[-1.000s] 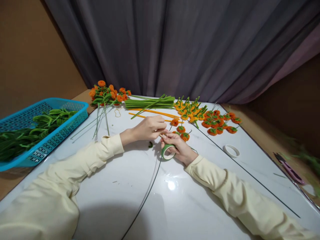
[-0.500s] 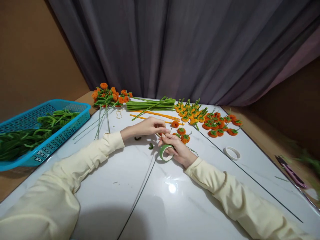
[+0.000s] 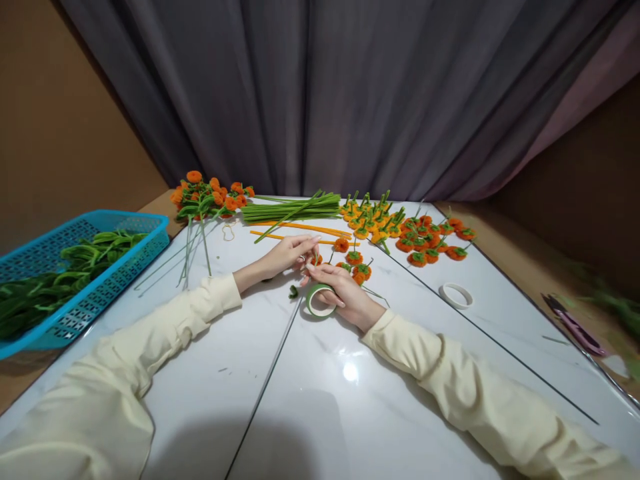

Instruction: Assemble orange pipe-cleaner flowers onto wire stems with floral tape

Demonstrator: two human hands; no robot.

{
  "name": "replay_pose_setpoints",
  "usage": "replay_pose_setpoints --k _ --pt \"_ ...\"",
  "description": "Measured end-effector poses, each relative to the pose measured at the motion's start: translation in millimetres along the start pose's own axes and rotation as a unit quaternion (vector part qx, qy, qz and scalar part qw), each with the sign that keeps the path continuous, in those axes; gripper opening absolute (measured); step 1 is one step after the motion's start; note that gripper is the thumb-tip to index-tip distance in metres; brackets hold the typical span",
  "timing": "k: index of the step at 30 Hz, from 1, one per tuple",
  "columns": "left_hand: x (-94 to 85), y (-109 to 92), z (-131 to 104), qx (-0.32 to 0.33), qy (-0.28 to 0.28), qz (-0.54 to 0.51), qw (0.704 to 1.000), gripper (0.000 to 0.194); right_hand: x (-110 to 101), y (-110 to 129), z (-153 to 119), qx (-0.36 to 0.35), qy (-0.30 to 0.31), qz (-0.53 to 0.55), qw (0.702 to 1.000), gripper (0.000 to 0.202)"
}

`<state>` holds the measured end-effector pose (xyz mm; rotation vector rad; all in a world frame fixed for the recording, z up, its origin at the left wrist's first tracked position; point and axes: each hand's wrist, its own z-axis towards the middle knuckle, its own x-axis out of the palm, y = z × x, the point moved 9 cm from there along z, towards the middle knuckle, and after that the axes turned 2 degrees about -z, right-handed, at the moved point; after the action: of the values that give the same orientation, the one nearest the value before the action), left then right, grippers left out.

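At the middle of the white table (image 3: 320,373), my left hand (image 3: 290,257) is closed on a small orange flower (image 3: 317,259). My right hand (image 3: 345,293) meets it, its thumb and forefinger pinched at the flower's underside. A roll of green tape (image 3: 320,301) hangs around the lower fingers of my right hand. Just behind my hands lie several orange flowers with green bases (image 3: 361,272). A small dark green scrap (image 3: 293,291) sits left of the tape roll.
A blue basket (image 3: 127,270) of green leaves stands at left. Behind are finished orange flowers (image 3: 194,177), green stems (image 3: 290,211), orange strips (image 3: 300,227), yellow flowers (image 3: 361,233) and more orange flowers (image 3: 417,259). At right lie a white ring (image 3: 456,296) and pink-handled snips (image 3: 577,332).
The view has shifted slightly to the right. An orange flower now shows between my fingers, and my left hand has turned so its fingers spread a little more above it.
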<state>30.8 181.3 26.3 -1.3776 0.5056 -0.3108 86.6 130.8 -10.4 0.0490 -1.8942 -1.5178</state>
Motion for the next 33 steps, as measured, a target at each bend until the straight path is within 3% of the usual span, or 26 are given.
replay_pose_setpoints --k 4,8,9,13,16,17,19,21,22,24,25,27,30,33 --pt "-2.6 -21.3 -0.3 0.031 -0.038 0.070 0.996 0.042 -0.5 0.1 0.7 -0.002 -0.001 0.008 1.000 0.029" --pt "-52.3 -56.3 -5.4 0.074 -0.211 0.116 0.968 0.046 -1.0 -0.5 1.2 0.002 -0.002 0.014 1.000 0.027" --pt "-62.5 -63.2 -7.0 0.072 -0.230 0.117 0.963 0.046 -1.0 -0.6 1.1 0.003 -0.002 0.014 1.000 0.026" --pt "-78.8 -81.3 -10.8 0.033 -0.201 0.096 0.974 0.019 -1.5 -1.0 1.2 0.006 -0.002 0.016 1.000 0.023" --pt "-76.5 -95.5 -18.2 0.015 -0.181 0.156 0.971 0.025 -1.6 -1.3 1.6 0.005 0.001 0.018 1.000 0.022" --pt "-77.1 -100.8 -22.0 0.014 -0.193 0.184 0.964 0.019 -1.7 -1.6 1.6 0.006 0.001 0.016 1.000 0.022" --pt "-80.8 -113.1 -30.8 0.022 -0.233 0.222 0.946 0.031 -1.6 -1.6 1.5 0.005 0.002 0.013 1.000 0.022" --pt "-86.6 -128.9 -39.2 0.058 -0.263 0.242 0.932 0.039 -0.7 -1.3 1.0 0.003 0.007 0.009 1.000 0.022" --pt "-90.4 -138.2 -42.7 0.086 -0.267 0.257 0.925 0.034 -0.1 -1.2 0.8 0.002 0.011 0.006 1.000 0.022" --pt "-103.7 -153.9 -48.7 0.127 -0.267 0.323 0.899 0.021 0.1 -1.3 0.4 0.002 0.013 -0.003 1.000 0.024" --pt "-114.6 -157.3 -50.7 0.123 -0.268 0.375 0.879 0.031 -0.2 -1.4 0.2 0.003 0.012 -0.008 1.000 0.024" --pt "-152.3 -150.9 -55.5 0.035 -0.304 0.495 0.813 0.042 -0.8 -1.1 0.1 0.003 0.010 -0.017 1.000 0.025" --pt "-219.4 -103.6 -68.2 -0.238 -0.305 0.583 0.715 0.050 0.1 -0.2 0.0 0.002 0.009 -0.034 0.999 0.025" --pt "-252.2 -62.4 -73.0 -0.325 -0.291 0.570 0.696 0.048 1.5 0.4 -0.4 0.004 0.011 -0.056 0.998 0.027"
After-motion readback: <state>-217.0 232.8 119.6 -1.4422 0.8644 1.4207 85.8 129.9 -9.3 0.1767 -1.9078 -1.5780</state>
